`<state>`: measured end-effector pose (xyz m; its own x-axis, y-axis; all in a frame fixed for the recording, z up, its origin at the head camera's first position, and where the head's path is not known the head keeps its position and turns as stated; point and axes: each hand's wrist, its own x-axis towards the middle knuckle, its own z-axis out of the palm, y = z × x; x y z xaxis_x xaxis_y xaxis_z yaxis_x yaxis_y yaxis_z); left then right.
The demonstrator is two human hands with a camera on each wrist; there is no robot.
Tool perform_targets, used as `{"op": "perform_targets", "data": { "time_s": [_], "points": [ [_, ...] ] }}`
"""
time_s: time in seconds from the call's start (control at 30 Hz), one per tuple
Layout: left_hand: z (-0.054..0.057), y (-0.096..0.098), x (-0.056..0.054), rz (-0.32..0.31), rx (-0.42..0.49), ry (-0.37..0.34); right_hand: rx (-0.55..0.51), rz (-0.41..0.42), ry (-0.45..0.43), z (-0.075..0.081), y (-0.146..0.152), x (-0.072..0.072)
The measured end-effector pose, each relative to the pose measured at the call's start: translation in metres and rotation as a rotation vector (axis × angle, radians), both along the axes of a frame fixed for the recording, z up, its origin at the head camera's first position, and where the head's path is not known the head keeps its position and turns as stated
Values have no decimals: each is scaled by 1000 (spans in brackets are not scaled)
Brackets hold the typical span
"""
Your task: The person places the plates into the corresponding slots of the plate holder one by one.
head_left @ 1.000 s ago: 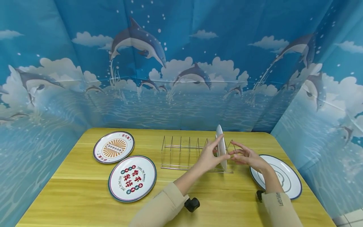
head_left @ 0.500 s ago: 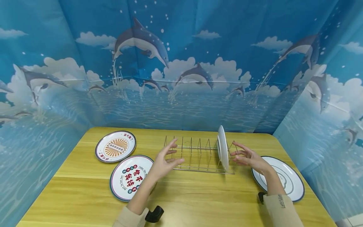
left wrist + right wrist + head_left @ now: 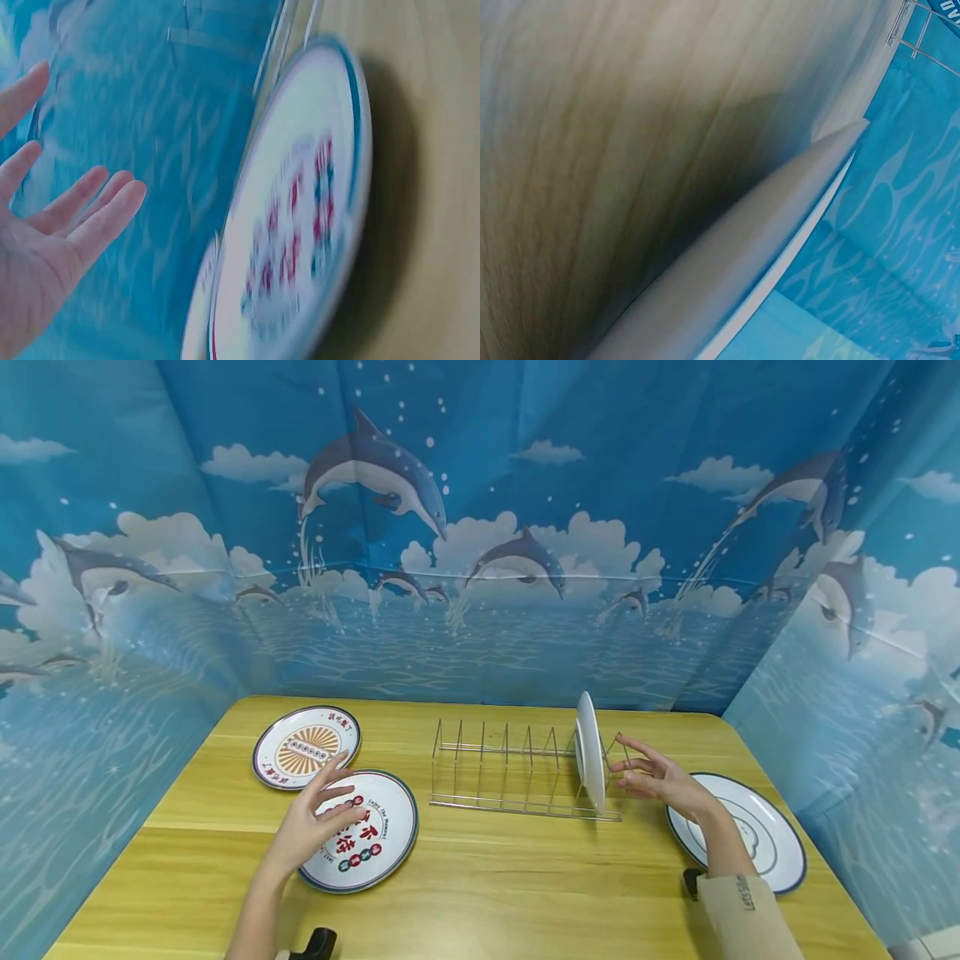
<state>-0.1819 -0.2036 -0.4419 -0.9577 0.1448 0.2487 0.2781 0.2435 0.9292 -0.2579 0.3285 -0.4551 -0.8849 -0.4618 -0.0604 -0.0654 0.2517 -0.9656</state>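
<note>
My left hand (image 3: 315,822) hovers, fingers spread and nothing in them, over a white plate (image 3: 390,827) with a teal rim and red characters. The left wrist view shows the same hand (image 3: 60,232) apart from that plate (image 3: 300,210). A metal wire plate rack (image 3: 495,806) stands at mid-table. In its right part one white plate (image 3: 590,752) is upright, on edge, leaning slightly. At the rack's right end is my right hand (image 3: 663,785), loosely bent fingertips right at the end wire. The right wrist view does not show the fingers.
A white plate with an orange sunburst (image 3: 288,727) lies at the back left, close behind the red-lettered plate. Another white plate with dark rings (image 3: 776,852) lies at the right, partly under my right forearm. A blue dolphin curtain (image 3: 480,643) hangs behind the wooden table (image 3: 525,893).
My left hand has let go of the upright plate in the rack and swung left, over the red-lettered plate. My right hand stays at the rack's right end.
</note>
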Motion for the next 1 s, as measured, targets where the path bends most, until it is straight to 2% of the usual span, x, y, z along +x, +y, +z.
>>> {"op": "perform_targets", "data": {
  "time_s": [0.23, 0.33, 0.43, 0.5, 0.6, 0.67, 0.77, 0.87, 1.0],
  "points": [
    [-19, -46, 12, 171, -144, -33, -1, -10, -27, 3, -1, 0],
    [-31, -61, 17, 206, -206, -69, -2, -11, -28, 3, -1, -1],
    [-41, -68, 20, 209, -215, -128, -4, -8, -29, 4, -1, -1],
    [-47, -70, 21, 197, -167, -198, -5, -7, -31, 5, -1, -1],
    [-52, -67, 19, 176, -47, -330, -6, -6, -30, 5, 0, -1],
    [-54, -64, 16, 174, -18, -381, -7, -6, -30, 5, 0, -1],
    [-56, -60, 12, 191, -53, -380, -10, -6, -32, 5, 0, -2],
    [-56, -57, 10, 234, -103, -375, -11, -5, -33, 6, -1, -2],
    [-56, -56, 10, 247, -75, -413, -11, -3, -33, 6, -1, -3]
  ]
}}
